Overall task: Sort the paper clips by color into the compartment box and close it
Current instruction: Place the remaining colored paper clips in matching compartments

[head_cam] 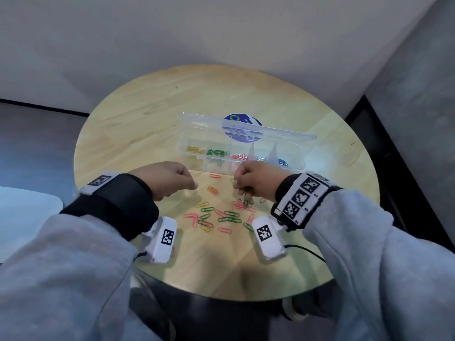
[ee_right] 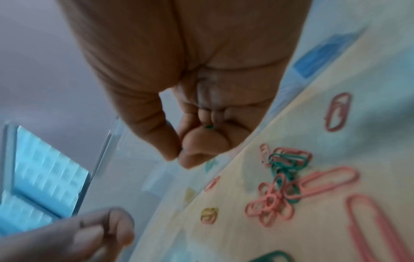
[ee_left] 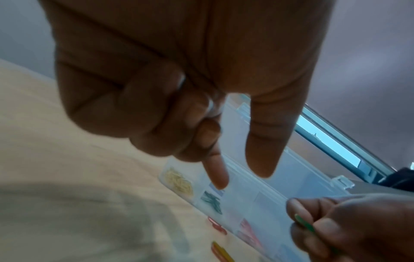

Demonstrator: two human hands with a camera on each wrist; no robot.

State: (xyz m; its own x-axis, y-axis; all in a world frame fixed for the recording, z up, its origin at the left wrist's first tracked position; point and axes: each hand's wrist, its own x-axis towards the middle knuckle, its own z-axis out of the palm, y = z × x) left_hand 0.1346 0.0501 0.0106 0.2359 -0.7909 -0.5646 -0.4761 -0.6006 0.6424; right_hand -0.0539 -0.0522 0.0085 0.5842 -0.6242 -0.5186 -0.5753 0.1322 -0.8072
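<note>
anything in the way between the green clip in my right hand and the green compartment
Nothing visible does. The right hand pinches a green clip just before the open box; its lid stands up behind, leaving the green compartment uncovered.

The whole round desk [head_cam: 147,114] is viewed steeply from above by the head camera. The left hand [ee_left: 179,70] is seen from close beneath, toward the compartment box [ee_left: 257,195]; the right hand [ee_right: 190,62] likewise, toward the paper clips [ee_right: 282,166]. Box and opposite hand are shared by both wrist views.
</note>
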